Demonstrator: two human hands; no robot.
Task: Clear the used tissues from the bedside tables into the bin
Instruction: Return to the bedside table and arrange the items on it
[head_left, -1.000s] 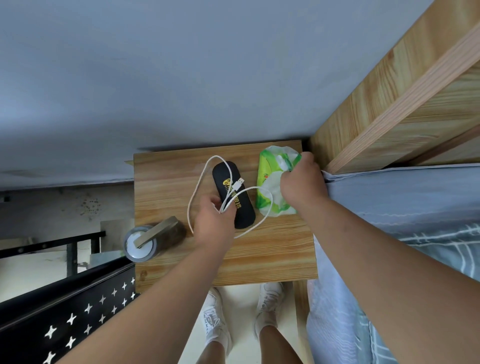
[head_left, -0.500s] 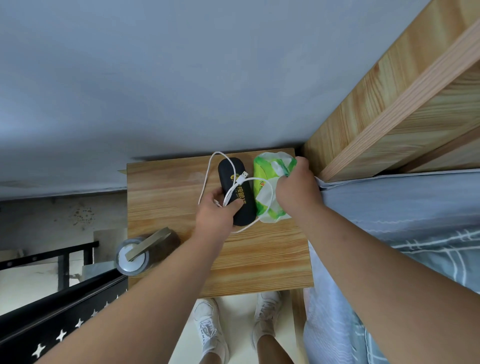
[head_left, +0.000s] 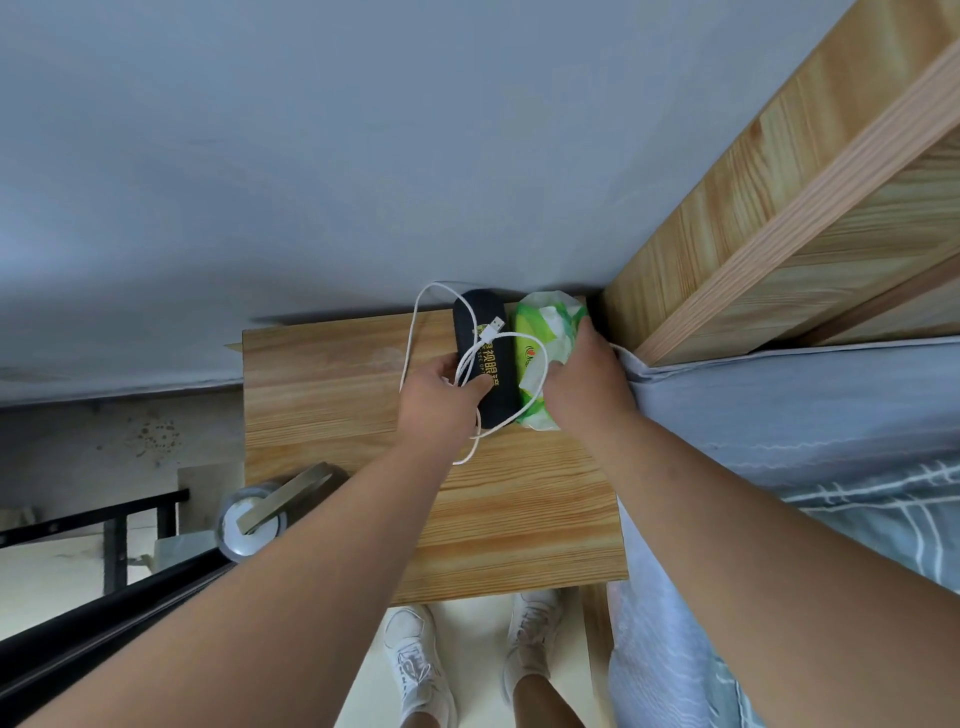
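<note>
The hands both grip, the left hand (head_left: 441, 395) on the case (head_left: 485, 358) and cable (head_left: 415, 332), the right hand (head_left: 587, 384) on the tissue pack (head_left: 545, 332), tidying the tabletop (head_left: 337, 395); no loose tissues show, so binning seems next.

The black case (head_left: 485, 364) and the green tissue pack (head_left: 543, 358) now sit right at the back of the wooden table (head_left: 332, 395), side by side and touching. Before, they lay nearer the middle with a gap. Both hands are farther back too. The white cable (head_left: 415, 332) now loops over the case.
</note>
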